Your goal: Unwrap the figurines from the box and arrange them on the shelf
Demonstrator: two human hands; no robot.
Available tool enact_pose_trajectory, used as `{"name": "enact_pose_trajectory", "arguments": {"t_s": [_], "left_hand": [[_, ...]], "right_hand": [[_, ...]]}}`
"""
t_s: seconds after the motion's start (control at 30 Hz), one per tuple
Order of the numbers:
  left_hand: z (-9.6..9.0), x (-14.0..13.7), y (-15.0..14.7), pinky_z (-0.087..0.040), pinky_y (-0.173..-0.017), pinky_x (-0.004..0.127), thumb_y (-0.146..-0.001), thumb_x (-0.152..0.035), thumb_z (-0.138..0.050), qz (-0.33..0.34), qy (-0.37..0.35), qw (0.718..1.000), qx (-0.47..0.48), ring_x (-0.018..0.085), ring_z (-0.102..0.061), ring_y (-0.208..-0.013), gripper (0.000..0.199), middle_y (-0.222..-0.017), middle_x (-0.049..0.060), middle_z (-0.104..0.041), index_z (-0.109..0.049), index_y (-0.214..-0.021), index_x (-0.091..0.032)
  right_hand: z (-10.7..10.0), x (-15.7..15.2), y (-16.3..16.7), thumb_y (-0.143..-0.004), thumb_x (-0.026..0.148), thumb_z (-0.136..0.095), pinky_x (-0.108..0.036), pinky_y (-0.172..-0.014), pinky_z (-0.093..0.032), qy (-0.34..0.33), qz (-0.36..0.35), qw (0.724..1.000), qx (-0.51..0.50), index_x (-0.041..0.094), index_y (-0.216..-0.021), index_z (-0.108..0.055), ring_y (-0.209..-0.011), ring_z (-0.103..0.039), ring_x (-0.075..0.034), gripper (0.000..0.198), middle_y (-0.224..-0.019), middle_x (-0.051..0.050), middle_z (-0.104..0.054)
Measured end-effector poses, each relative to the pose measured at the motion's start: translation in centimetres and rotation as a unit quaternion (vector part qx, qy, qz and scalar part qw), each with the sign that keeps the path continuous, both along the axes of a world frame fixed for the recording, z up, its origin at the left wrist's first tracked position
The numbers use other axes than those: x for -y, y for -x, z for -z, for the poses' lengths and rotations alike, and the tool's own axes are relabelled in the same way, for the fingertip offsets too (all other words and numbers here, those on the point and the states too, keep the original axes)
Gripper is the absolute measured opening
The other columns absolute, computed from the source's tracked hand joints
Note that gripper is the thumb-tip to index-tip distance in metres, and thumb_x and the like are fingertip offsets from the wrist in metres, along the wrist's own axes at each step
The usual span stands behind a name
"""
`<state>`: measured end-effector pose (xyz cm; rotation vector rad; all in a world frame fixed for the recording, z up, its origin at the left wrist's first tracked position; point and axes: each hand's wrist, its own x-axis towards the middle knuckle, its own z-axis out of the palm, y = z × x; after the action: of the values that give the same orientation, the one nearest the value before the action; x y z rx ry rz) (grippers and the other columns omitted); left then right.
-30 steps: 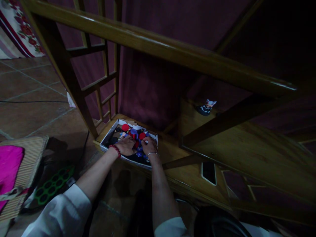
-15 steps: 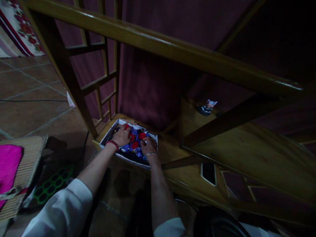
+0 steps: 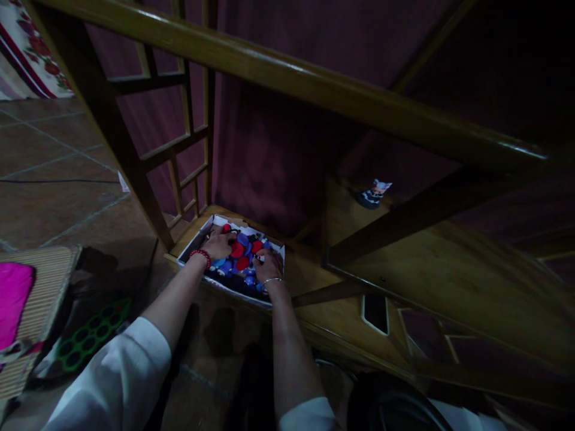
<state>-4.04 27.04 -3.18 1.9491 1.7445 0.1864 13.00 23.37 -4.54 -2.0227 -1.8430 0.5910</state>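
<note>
1. Box (image 3: 219,219) sits on the low wooden ledge (image 3: 309,272), pieces heaped inside; I judge light, shallow touches best in such a crowd.
2. Left hand (image 3: 218,245) lies over the box's left part, fingers spread; I cannot tell whether it grips anything. I'd part pieces there rather than press.
3. Right hand (image 3: 271,265), at the right end, curls its fingers by a small black-and-white piece (image 3: 259,258); whether that is pinched I cannot tell. I'd lift straight up, clear of the rim.
4. Counting rightward: one green holed frame (image 3: 92,335), one box, four red rounds (image 3: 242,263) showing, purple pieces (image 3: 242,239) too overlapped to count, one figurine (image 3: 374,193), one phone-like slab (image 3: 375,312).
</note>
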Motion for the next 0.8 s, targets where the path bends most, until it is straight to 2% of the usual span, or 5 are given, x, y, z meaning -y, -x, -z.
{"name": "enact_pose_trajectory", "arguments": {"t_s": [0.23, 0.4, 0.53, 0.63, 0.8], "left_hand": [[-0.9, 0.4, 0.6, -0.033, -0.1, 0.027, -0.07, -0.021, -0.047, 0.026, -0.003, 0.999, 0.019, 0.019, -0.045, -0.114, 0.046, -0.125, 0.004, -0.047, -0.058, -0.114, -0.024], [-2.3, 1.8, -0.8, -0.026, -0.104, 0.037, -0.074, -0.031, -0.047, 0.15, -0.012, 0.989, -0.009, 0.023, -0.038, -0.12, 0.041, -0.122, 0.003, -0.052, -0.058, -0.113, -0.027], [-2.7, 3.2, -2.1, -0.033, -0.097, 0.042, -0.072, -0.031, -0.049, 0.172, -0.002, 0.984, -0.05, 0.029, -0.04, -0.114, 0.042, -0.121, 0.011, -0.049, -0.059, -0.112, -0.022], [-2.9, 3.7, -2.2, -0.035, -0.095, 0.041, -0.071, -0.027, -0.05, 0.185, 0.014, 0.982, -0.048, 0.027, -0.045, -0.107, 0.039, -0.113, 0.01, -0.052, -0.061, -0.107, -0.024], [-2.7, 3.5, -1.3, -0.033, -0.098, 0.037, -0.07, -0.024, -0.051, 0.179, 0.0, 0.984, -0.014, 0.024, -0.043, -0.107, 0.035, -0.109, 0.005, -0.052, -0.064, -0.102, -0.029]], "right_hand": [[0.0, -0.4, -0.3, -0.074, 0.022, -0.056, -0.029, -0.083, -0.04, 0.028, -0.011, 1.0, 0.002, 0.021, -0.089, -0.059, -0.092, -0.054, -0.017, 0.015, -0.091, -0.004, -0.061], [0.1, -0.5, -0.3, -0.074, 0.02, -0.056, -0.029, -0.084, -0.04, 0.02, -0.008, 1.0, 0.004, 0.022, -0.091, -0.059, -0.091, -0.055, -0.017, 0.017, -0.092, -0.003, -0.061], [0.1, -0.5, -0.1, -0.074, 0.018, -0.056, -0.029, -0.084, -0.04, 0.028, -0.008, 1.0, -0.001, 0.021, -0.09, -0.059, -0.092, -0.055, -0.017, 0.017, -0.093, -0.004, -0.062], [0.0, -0.5, -0.1, -0.074, 0.019, -0.056, -0.029, -0.085, -0.04, 0.022, -0.011, 1.0, -0.003, 0.02, -0.089, -0.06, -0.093, -0.054, -0.017, 0.016, -0.093, -0.004, -0.063], [0.2, -0.4, -0.3, -0.073, 0.02, -0.058, -0.028, -0.086, -0.04, 0.004, 0.0, 1.0, -0.014, 0.021, -0.087, -0.06, -0.096, -0.053, -0.017, 0.014, -0.09, -0.003, -0.062]]}}
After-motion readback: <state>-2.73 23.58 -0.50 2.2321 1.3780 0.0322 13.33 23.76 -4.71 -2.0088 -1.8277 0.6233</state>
